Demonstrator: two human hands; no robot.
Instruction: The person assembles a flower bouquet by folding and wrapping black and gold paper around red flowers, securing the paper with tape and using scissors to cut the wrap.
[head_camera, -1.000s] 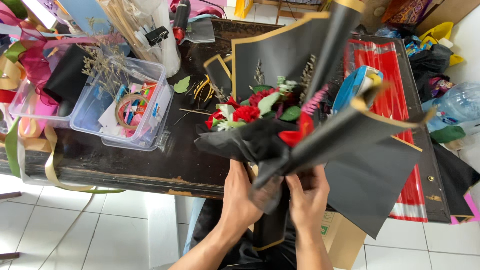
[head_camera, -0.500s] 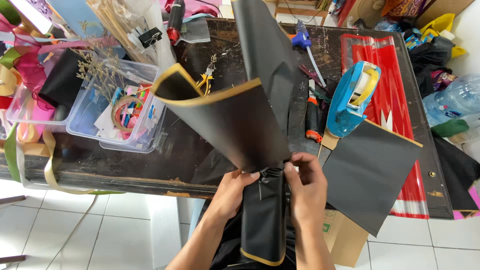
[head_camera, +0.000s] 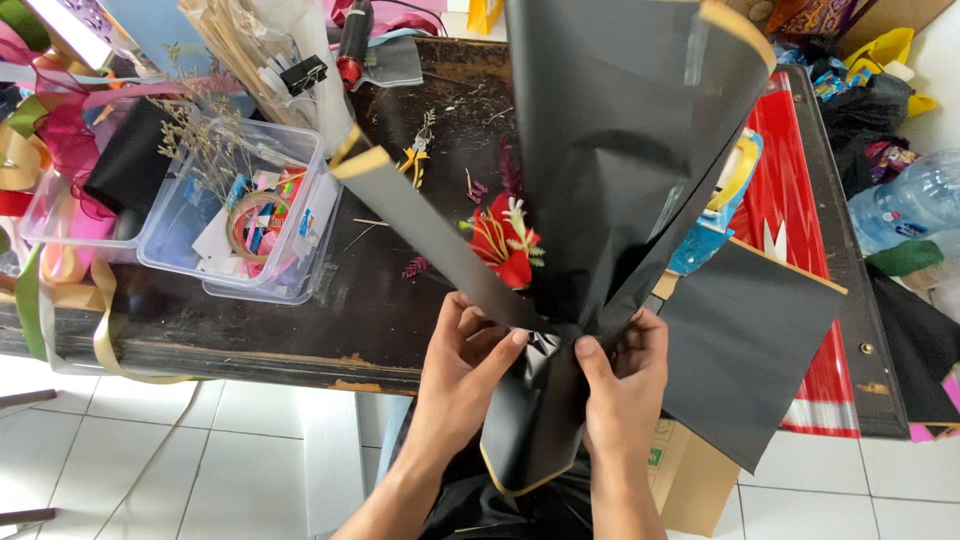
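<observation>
A bouquet wrapped in black paper (head_camera: 610, 180) is held above the near edge of a dark wooden desk (head_camera: 300, 330). The left hand (head_camera: 465, 365) is closed around the gathered neck of the wrap, thumb pressed against it; the right hand (head_camera: 620, 385) is clamped on the same neck from the other side. Red flowers (head_camera: 505, 240) are seen inside the wrap's open folds. A clear plastic box (head_camera: 250, 215) of tape rolls and scraps is set left of the bouquet, a red patterned sheet (head_camera: 810, 250) right of it, and a cardboard box (head_camera: 685, 470) below it.
</observation>
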